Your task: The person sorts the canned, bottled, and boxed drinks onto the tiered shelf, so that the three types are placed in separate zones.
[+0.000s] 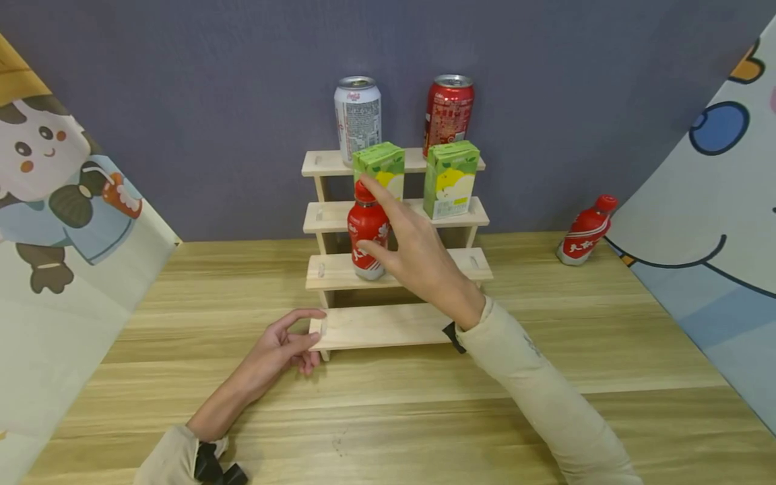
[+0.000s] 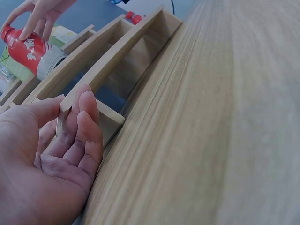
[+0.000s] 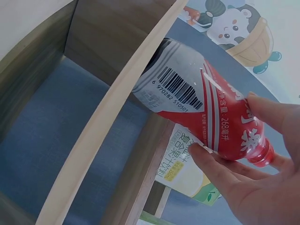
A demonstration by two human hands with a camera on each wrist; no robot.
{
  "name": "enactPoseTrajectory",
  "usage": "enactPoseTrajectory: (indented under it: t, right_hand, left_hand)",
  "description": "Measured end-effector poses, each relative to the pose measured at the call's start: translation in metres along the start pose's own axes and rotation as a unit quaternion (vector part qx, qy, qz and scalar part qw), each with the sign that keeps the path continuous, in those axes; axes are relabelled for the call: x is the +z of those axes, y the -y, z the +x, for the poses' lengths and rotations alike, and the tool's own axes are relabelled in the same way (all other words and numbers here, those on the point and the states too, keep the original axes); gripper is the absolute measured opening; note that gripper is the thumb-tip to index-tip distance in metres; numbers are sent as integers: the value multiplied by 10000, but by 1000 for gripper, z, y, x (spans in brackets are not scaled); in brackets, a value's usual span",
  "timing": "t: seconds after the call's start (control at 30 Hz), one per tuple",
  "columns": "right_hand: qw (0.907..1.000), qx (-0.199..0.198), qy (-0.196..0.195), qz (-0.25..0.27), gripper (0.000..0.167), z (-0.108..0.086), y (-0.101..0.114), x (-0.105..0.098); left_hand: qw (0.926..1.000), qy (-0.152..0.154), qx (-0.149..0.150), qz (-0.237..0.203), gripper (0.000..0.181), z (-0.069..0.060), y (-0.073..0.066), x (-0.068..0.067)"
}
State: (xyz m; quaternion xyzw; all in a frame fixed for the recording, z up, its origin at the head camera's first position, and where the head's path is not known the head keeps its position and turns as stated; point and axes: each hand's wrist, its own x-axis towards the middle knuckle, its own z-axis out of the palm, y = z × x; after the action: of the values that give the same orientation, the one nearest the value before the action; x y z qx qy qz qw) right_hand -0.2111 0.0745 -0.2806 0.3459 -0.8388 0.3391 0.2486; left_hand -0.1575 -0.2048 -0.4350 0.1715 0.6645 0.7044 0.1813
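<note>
A red plastic drink bottle with a silver-white base stands on the second-lowest step of a wooden tiered shelf, towards its left end. My right hand holds it around the upper part, thumb on one side and fingers on the other, with a fingertip by the red cap. In the right wrist view the bottle shows its barcode, its base at the step's edge. My left hand grips the left end of the lowest step between thumb and fingers, as the left wrist view also shows.
Two green juice cartons, left and right, stand on the step above. A white can and a red can occupy the top step. Another red bottle stands at the right, near the printed side panel.
</note>
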Motion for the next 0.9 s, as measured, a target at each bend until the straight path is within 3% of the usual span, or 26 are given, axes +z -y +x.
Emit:
enactPoseTrajectory:
  t: [0.4,0.9]
  right_hand:
    - [9999,-46,-88,-131,88,-12,-1,-9]
    - [9982,345,-243,-434,79,-29,-15,-32]
  left_hand:
    - [10000,-8,7,80,46,-1,-1,1]
    - [9999,-2,64,104,46,-2,0,0]
